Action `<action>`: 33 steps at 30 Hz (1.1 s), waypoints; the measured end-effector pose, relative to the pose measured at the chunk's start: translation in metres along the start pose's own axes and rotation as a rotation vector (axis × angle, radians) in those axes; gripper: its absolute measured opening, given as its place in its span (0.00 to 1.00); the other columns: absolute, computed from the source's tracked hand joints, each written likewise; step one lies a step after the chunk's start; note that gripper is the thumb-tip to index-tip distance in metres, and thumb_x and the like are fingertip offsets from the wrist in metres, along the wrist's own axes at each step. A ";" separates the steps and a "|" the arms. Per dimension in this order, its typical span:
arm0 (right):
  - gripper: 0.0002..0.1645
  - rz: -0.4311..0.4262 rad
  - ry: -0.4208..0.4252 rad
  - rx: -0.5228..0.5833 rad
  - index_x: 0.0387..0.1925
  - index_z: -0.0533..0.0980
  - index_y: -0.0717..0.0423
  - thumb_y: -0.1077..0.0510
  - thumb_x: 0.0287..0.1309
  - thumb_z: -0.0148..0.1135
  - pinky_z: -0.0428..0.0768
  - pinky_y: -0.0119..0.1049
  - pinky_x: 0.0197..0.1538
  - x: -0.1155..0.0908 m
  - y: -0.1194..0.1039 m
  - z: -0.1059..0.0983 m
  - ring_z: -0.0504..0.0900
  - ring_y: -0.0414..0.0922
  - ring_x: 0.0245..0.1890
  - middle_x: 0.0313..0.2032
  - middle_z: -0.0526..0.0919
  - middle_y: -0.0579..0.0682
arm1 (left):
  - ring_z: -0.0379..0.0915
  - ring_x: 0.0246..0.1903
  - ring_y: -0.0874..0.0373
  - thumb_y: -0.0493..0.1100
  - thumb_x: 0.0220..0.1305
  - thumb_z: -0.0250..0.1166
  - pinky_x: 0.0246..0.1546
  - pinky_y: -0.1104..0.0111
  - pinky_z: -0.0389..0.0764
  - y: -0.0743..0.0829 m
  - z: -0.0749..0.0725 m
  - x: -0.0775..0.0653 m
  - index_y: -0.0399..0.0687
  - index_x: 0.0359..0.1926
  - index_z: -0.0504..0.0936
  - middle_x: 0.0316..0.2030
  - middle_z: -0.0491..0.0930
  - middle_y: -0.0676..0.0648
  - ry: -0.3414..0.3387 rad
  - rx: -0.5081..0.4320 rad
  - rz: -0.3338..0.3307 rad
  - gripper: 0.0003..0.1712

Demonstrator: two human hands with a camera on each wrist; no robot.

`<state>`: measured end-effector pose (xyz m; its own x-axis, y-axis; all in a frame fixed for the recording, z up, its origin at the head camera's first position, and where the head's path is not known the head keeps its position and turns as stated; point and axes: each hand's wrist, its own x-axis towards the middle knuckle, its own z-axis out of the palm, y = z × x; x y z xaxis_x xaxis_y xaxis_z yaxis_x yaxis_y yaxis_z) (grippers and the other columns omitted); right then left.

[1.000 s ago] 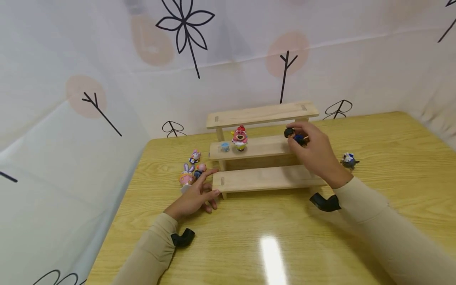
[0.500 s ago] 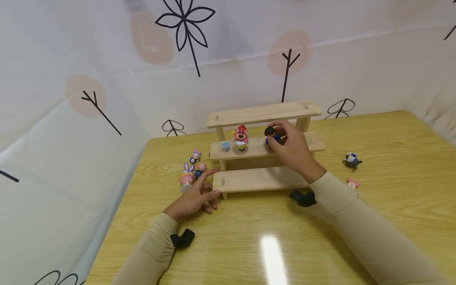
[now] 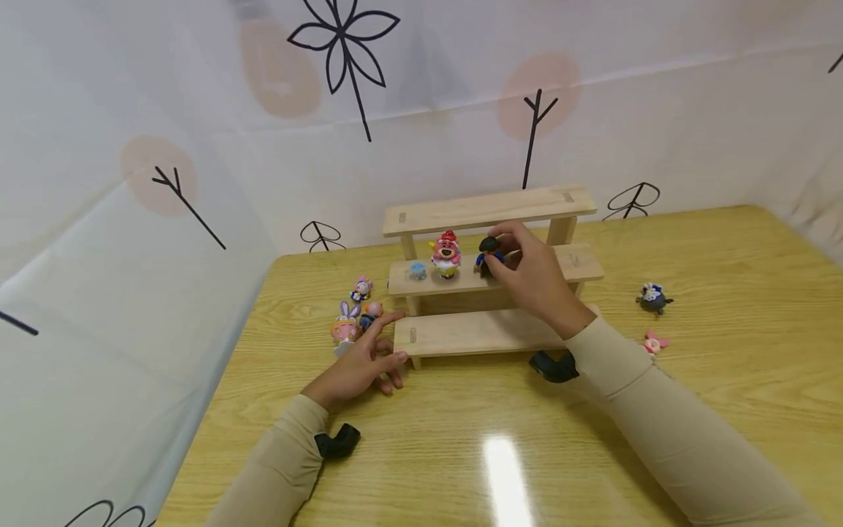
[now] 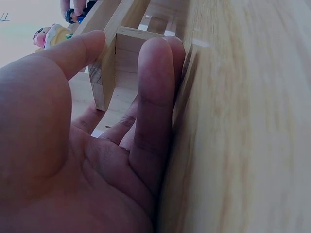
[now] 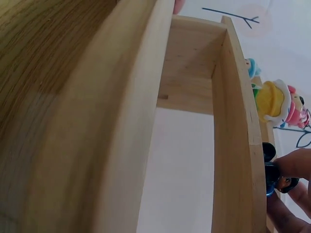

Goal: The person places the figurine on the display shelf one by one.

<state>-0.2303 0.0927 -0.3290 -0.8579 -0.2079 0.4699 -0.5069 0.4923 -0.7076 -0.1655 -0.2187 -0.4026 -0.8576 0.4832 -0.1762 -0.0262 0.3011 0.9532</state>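
Observation:
My right hand [image 3: 536,274] pinches a small dark-haired figurine [image 3: 487,252] in blue, upright at the middle step of a wooden three-step display stand [image 3: 474,333]. In the right wrist view, thumb and fingers close on the figurine [image 5: 271,179], its feet by the board's edge. Left of it on that step stand a pink bear figurine [image 3: 446,256] with a red top and a small light-blue piece [image 3: 417,271]. My left hand [image 3: 358,366] holds the left end of the lowest step, thumb at the front corner, index finger at the back. The left wrist view shows this board end [image 4: 99,85] between the digits.
Left of the stand are a bunny figurine [image 3: 345,326], a figurine in dark blue [image 3: 371,315] and a small pink-and-white figurine [image 3: 361,288]. On the right lie a dark turtle-like figurine [image 3: 653,298] and a pink-eared one [image 3: 653,342], partly behind the sleeve. Patterned cloth [image 3: 448,146] hangs behind.
My right hand has carried the dark-haired figurine leftward along the middle step, towards the bear; the figurine has turned from tilted to upright. The left hand has stayed at the stand's end.

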 end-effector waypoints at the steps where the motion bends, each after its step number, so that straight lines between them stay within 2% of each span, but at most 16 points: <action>1: 0.20 -0.003 -0.001 -0.002 0.58 0.71 0.60 0.63 0.66 0.62 0.78 0.37 0.43 0.000 0.000 0.000 0.81 0.50 0.40 0.45 0.82 0.59 | 0.83 0.31 0.52 0.49 0.75 0.59 0.30 0.61 0.87 0.000 0.000 0.000 0.67 0.78 0.47 0.43 0.78 0.35 -0.002 0.002 0.001 0.40; 8: 0.21 -0.030 -0.011 -0.029 0.59 0.71 0.58 0.62 0.66 0.63 0.80 0.42 0.41 0.000 0.002 0.002 0.81 0.49 0.37 0.43 0.84 0.58 | 0.83 0.31 0.52 0.49 0.74 0.59 0.30 0.61 0.87 0.000 0.000 0.001 0.64 0.79 0.46 0.43 0.78 0.36 -0.005 0.007 0.006 0.41; 11: 0.24 -0.036 -0.014 -0.031 0.62 0.70 0.56 0.60 0.67 0.63 0.81 0.44 0.41 0.000 0.003 0.001 0.83 0.51 0.38 0.46 0.84 0.59 | 0.83 0.31 0.52 0.50 0.74 0.59 0.30 0.61 0.87 0.002 0.000 0.001 0.64 0.79 0.46 0.43 0.79 0.36 0.000 0.009 0.005 0.41; 14: 0.28 -0.049 -0.009 -0.021 0.67 0.67 0.53 0.58 0.68 0.62 0.82 0.49 0.47 -0.003 0.007 -0.002 0.84 0.54 0.44 0.51 0.83 0.60 | 0.83 0.31 0.51 0.50 0.74 0.60 0.30 0.60 0.87 0.002 0.000 0.002 0.66 0.78 0.47 0.43 0.79 0.37 0.000 0.015 0.001 0.41; 17: 0.30 -0.068 0.018 -0.010 0.69 0.67 0.53 0.58 0.68 0.61 0.78 0.53 0.56 -0.009 0.011 -0.006 0.81 0.56 0.53 0.56 0.80 0.61 | 0.83 0.32 0.51 0.51 0.74 0.60 0.30 0.60 0.87 0.002 -0.001 0.002 0.68 0.78 0.46 0.43 0.79 0.37 -0.005 0.018 0.000 0.41; 20: 0.28 -0.109 0.075 -0.014 0.67 0.69 0.57 0.61 0.67 0.60 0.73 0.53 0.60 -0.016 0.015 -0.012 0.76 0.56 0.58 0.57 0.79 0.61 | 0.83 0.31 0.52 0.51 0.74 0.59 0.30 0.60 0.87 0.001 -0.001 0.002 0.69 0.78 0.47 0.43 0.79 0.38 -0.006 0.013 -0.004 0.41; 25: 0.20 -0.187 0.152 -0.057 0.58 0.75 0.65 0.67 0.64 0.61 0.73 0.54 0.57 -0.026 0.023 -0.024 0.75 0.57 0.55 0.54 0.80 0.62 | 0.83 0.31 0.52 0.50 0.75 0.59 0.30 0.61 0.87 -0.001 -0.001 0.002 0.68 0.78 0.47 0.43 0.79 0.37 -0.005 0.005 -0.003 0.40; 33: 0.16 -0.189 0.165 -0.172 0.51 0.79 0.66 0.69 0.60 0.65 0.73 0.52 0.54 -0.040 0.030 -0.049 0.75 0.58 0.54 0.49 0.82 0.62 | 0.83 0.32 0.52 0.50 0.75 0.58 0.30 0.62 0.87 0.001 -0.001 -0.001 0.67 0.78 0.46 0.44 0.78 0.35 -0.010 -0.001 -0.009 0.40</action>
<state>-0.2071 0.1576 -0.3431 -0.7172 -0.1759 0.6743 -0.6223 0.5971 -0.5062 -0.1649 -0.2193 -0.4011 -0.8520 0.4890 -0.1872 -0.0344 0.3044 0.9519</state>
